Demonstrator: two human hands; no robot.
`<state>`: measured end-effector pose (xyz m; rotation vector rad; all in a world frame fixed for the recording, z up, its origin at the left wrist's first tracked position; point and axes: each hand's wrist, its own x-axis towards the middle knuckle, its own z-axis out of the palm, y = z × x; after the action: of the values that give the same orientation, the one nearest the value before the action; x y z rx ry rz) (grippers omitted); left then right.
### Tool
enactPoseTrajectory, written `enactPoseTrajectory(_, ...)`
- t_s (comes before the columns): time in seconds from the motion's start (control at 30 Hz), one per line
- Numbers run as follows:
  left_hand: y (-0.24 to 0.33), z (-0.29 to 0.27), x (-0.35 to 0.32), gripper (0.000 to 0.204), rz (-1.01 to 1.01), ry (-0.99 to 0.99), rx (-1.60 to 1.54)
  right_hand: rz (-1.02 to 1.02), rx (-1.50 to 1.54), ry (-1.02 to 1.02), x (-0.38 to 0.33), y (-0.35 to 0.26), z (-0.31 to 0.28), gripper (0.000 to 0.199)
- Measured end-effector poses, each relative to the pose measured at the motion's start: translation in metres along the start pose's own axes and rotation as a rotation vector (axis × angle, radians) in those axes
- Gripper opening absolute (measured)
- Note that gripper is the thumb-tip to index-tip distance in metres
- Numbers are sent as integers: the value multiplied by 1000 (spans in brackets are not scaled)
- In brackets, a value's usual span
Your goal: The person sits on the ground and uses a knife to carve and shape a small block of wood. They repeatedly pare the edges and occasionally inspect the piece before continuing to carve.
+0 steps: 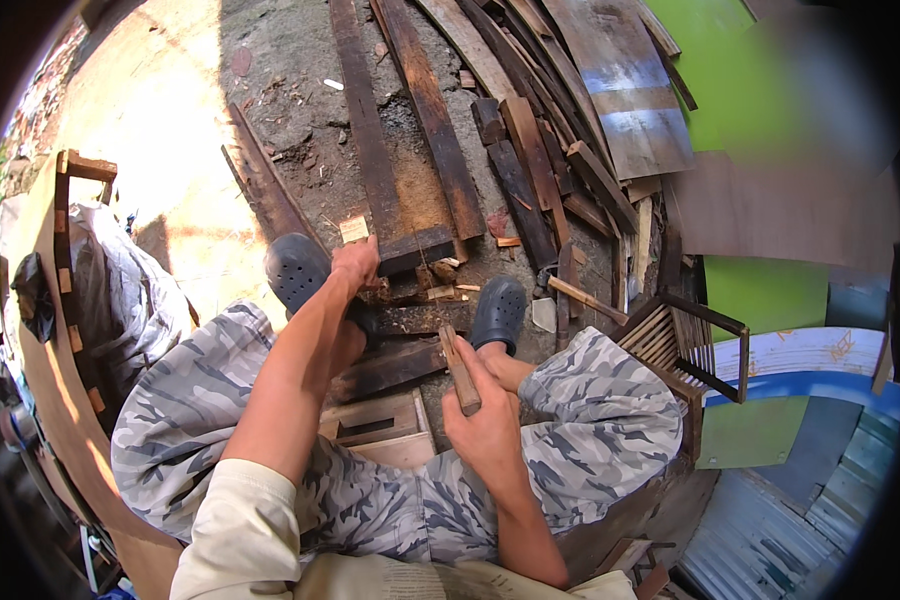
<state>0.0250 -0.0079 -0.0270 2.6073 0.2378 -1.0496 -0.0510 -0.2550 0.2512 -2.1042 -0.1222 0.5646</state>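
Observation:
My left hand reaches forward between my feet, its fingers closed at the left end of a dark wooden block. That block lies across the near ends of two long dark planks. A small pale wood piece sits just beyond my left fingers. Closer to my body, my right hand is wrapped round a short brown wooden stick, which points up and forward. Whether anything is fixed to the stick's far end, I cannot tell. Beneath, more dark timber lies near a pale wooden frame.
Grey clogs are on my feet, either side of the block. Loose planks are heaped at the far right. A slatted wooden piece stands by my right knee, a hammer-like handle beside it. Plastic sheeting lies left.

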Motion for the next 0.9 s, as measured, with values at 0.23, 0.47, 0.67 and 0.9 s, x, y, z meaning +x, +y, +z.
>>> enactPoseTrajectory(0.23,4,-6,7,66,-77,-66,-29,82,-51,-49,71,23,22,61)
enactPoseTrajectory(0.47,5,-3,-3,61,-50,0,-4,129,-52,-72,38,11,4,60)
enactPoseTrajectory(0.67,2,1,-2,60,-85,8,-1,-6,9,23,33,30,23,62)
enactPoseTrajectory(0.9,12,-2,-4,64,-59,50,12,94,39,-7,51,43,21,60)
